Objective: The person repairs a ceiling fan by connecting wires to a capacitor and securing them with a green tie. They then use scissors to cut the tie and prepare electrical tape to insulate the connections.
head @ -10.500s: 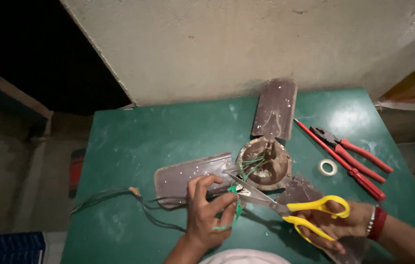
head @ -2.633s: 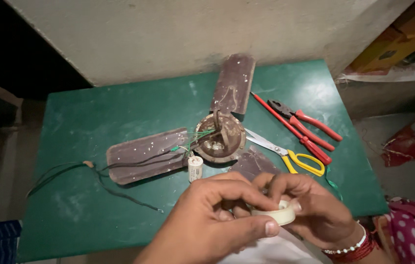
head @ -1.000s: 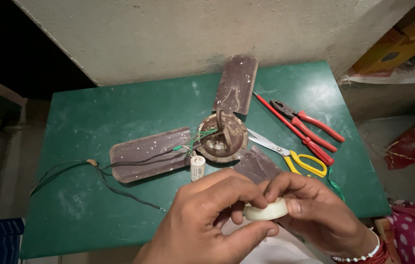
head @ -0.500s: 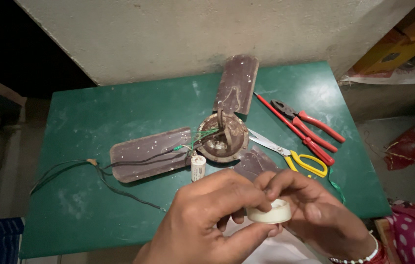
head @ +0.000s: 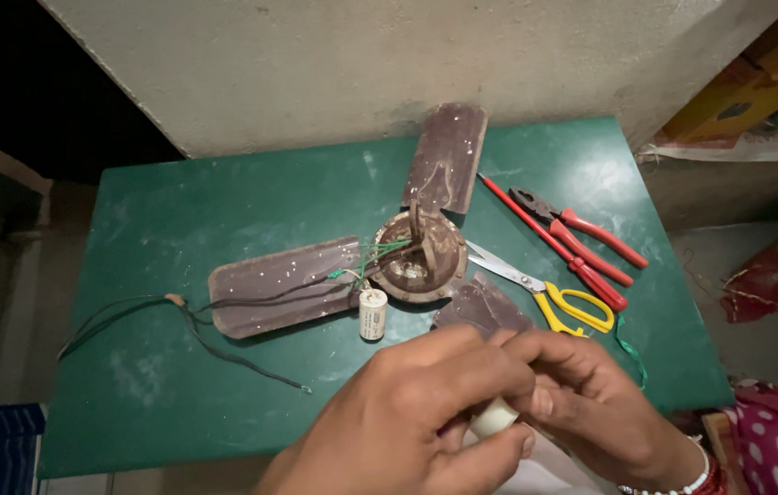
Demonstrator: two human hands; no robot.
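While both hands (head: pixel 499 412) pinch it, tape roll (head: pixel 493 420) mostly hidden, axis unclear

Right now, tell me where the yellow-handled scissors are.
In the head view the yellow-handled scissors lie on the right part of the green table, blades pointing at the brown fan hub, beside the red screwdriver and beyond the hands.
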